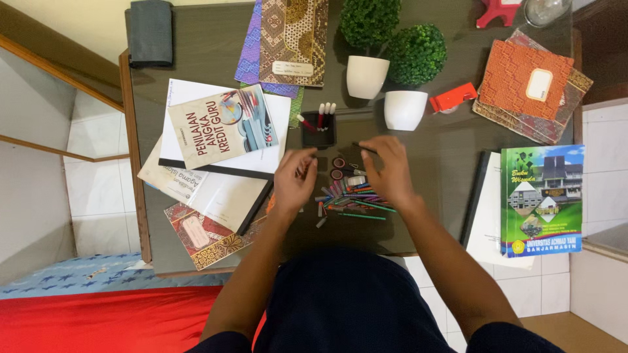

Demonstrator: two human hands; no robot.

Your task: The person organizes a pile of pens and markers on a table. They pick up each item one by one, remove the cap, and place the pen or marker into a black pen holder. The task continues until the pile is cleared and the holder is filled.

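Observation:
A heap of pens and markers (pixel 353 197) lies on the dark desk (pixel 432 163) between my two hands, with scissors (pixel 339 168) at its far edge. My left hand (pixel 294 180) hovers at the heap's left side, fingers curled around what looks like a small red pen. My right hand (pixel 390 171) is over the heap's right side and pinches a thin dark pen between fingertips. Just beyond stands a black pen holder (pixel 318 129) with a few markers in it.
Two potted green bushes in white pots (pixel 386 59) stand behind the holder. Books and papers (pixel 219 131) pile up on the left. A green book (pixel 541 199) lies on the right, patterned notebooks (pixel 530 88) and a red tape dispenser (pixel 453 97) at the back right.

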